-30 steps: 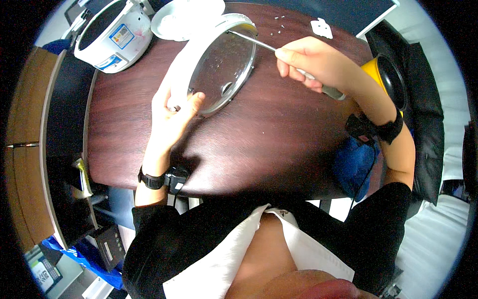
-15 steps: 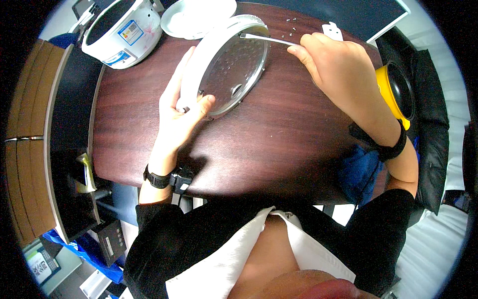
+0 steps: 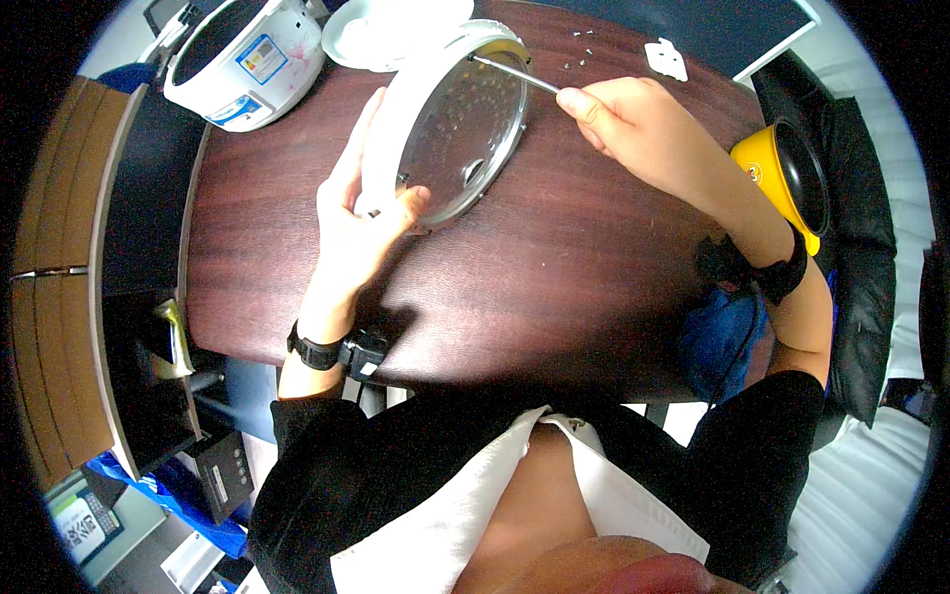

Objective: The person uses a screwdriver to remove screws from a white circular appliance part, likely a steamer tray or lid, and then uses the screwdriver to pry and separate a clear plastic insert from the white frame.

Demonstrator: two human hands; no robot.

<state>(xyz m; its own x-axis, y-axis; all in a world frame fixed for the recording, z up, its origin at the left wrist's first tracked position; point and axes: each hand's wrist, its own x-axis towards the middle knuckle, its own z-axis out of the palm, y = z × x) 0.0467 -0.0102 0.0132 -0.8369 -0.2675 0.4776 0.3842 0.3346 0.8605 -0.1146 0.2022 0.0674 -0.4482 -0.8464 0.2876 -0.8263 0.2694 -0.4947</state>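
Note:
My left hand holds a round white appliance lid tilted up on its edge above the table, thumb on the near rim and fingers behind it. Its shiny inner face points to the right, with a small oval opening low down. In my right hand is a screwdriver with a slim metal shaft; its handle is hidden in the closed fingers. The screwdriver's tip meets the inside of the lid's upper rim. Whether it sits in a screw or a gap, I cannot make out.
A white cooker body stands at the back left, beside a white round cover. Several small screws and a white plate with holes lie at the back right. A yellow pot and blue cloth are on the right.
My right hand has moved slightly left and down, bringing the screwdriver's tip up to the lid's upper inner rim. The lid has shifted a little, still in my left hand.

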